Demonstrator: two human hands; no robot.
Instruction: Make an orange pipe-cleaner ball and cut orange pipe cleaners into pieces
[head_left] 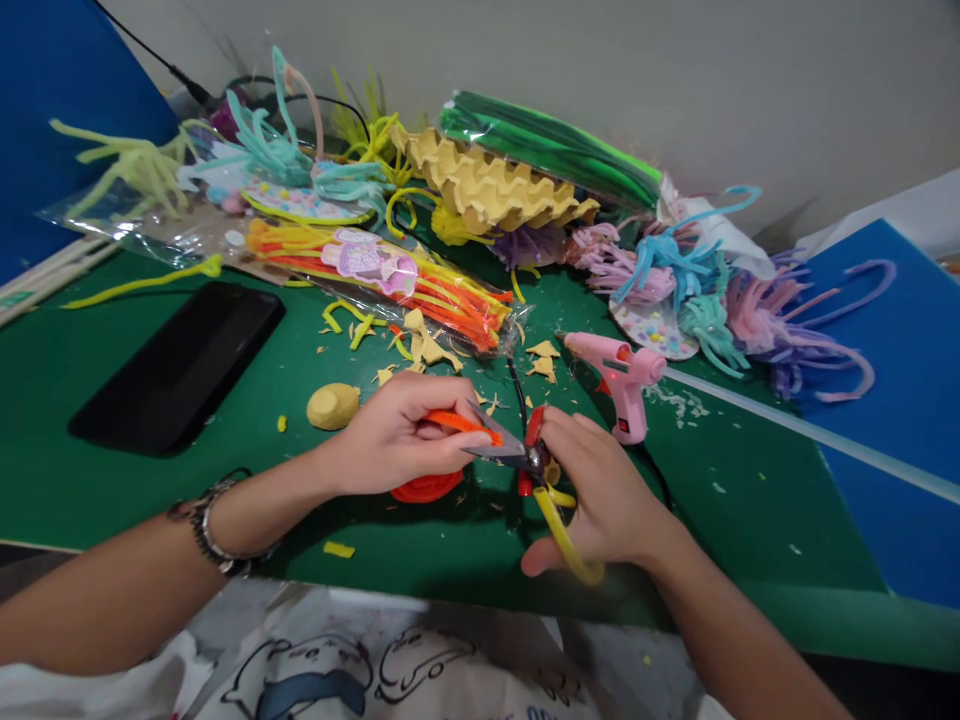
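My left hand [409,430] pinches an orange pipe cleaner [465,424] between thumb and fingers, its end poking out to the right. In my right hand [600,490] are scissors [566,535] with yellow and red handles, their blades parted around the pipe cleaner's tip. Below my left hand lies a coiled orange-red pipe cleaner [427,488] on the green table, partly hidden by the hand. A cut egg-carton cup [333,406] rests just left of my left hand. Beyond my hands are torn carton scraps [429,342].
A pink glue gun [626,385] with a long glue stick stands to the right, its black cord trailing. On the left lies a black phone [180,365]. Bagged pipe cleaners [390,280], an egg carton [487,185] and pastel pipe-cleaner pieces [660,265] line the back.
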